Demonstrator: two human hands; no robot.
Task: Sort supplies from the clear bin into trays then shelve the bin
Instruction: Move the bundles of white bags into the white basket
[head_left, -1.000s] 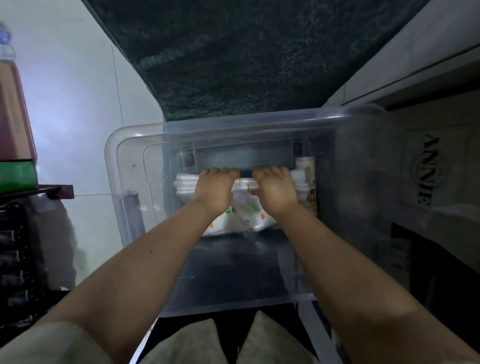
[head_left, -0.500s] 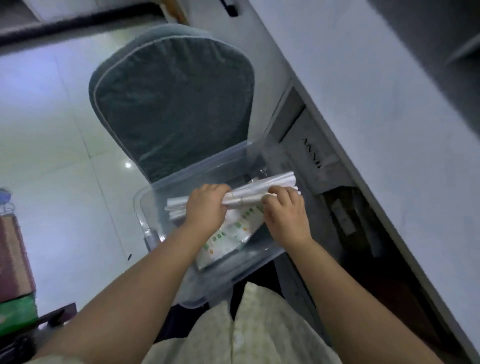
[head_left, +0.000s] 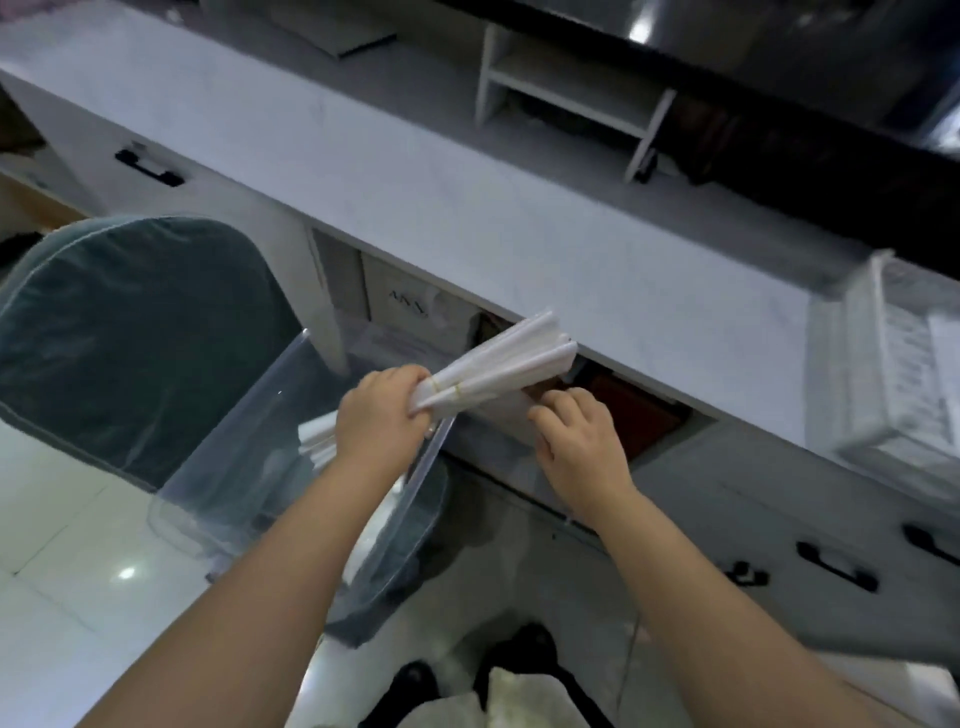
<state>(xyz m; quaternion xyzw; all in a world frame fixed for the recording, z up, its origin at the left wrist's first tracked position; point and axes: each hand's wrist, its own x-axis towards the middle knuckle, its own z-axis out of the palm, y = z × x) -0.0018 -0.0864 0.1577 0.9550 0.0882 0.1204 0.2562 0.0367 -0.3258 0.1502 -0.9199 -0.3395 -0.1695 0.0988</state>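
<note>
Hands | left hand (head_left: 382, 410) grips white bundle (head_left: 509, 358) | right hand (head_left: 576, 441) curled beside it, grasp unclear | clear bin (head_left: 234, 457) below

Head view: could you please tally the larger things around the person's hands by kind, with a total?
Clear bin: 1
White mesh tray: 1
Teal chair: 1
White desktop shelf: 1
Banded bunch of white sticks, gripped by the left hand: 1
Total: 5
</note>
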